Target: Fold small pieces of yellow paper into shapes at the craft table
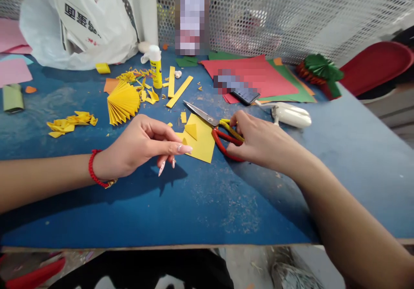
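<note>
My left hand (142, 146), with a red cord bracelet at the wrist, pinches a small yellow paper piece (185, 141) between thumb and forefinger; most of it is hidden. My right hand (258, 140) has its fingers on the red and yellow handles of a pair of scissors (207, 118). The blades lie on the table, closed or nearly so, pointing to the far left. Beneath the left fingertips and beside the scissors lies a yellow paper sheet (205, 144) with a small folded yellow piece (191, 130) on top.
Left of centre are a pleated yellow paper fan (123, 103), yellow folded pieces (71, 123) and a glue stick (155, 69). Two yellow strips (180, 92) lie behind the scissors. A phone (242, 91) rests on red paper (246, 71), near a white corded device (293, 115). A plastic bag (80, 26) stands back left.
</note>
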Tool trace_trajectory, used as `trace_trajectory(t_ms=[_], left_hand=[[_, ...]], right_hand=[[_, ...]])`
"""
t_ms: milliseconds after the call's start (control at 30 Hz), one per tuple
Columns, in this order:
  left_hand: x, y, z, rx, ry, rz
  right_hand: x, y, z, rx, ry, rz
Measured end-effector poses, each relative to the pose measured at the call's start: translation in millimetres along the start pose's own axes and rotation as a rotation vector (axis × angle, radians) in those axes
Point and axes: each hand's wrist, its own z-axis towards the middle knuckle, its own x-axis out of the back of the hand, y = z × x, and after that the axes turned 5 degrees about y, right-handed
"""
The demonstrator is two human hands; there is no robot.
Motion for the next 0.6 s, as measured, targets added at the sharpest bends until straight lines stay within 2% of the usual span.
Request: trace_trajectory(t_ms=[200,333,467,533,600], left_hand=[[0.9,-2,-1,-0.030,0.053,0.001],[2.5,0,-1,-0.015,0.058,-0.014],[3.7,3,0,-0.011,0.016,-0.036],[3.4,4,0,-0.049,0.015,-0.049],[2.8,4,-1,-0.067,0.012,-0.055]], right_hand=[[-2,-4,6,-0.121,-0.025,0.033],[-6,-3,4,-0.099,0.100,0.108],[-5,-4,-5,-0.098,0.214,0.421],[-3,-8,-12,-0.066,0.205,0.636],[-1,-14,-20,0.019,0.170,0.754]])
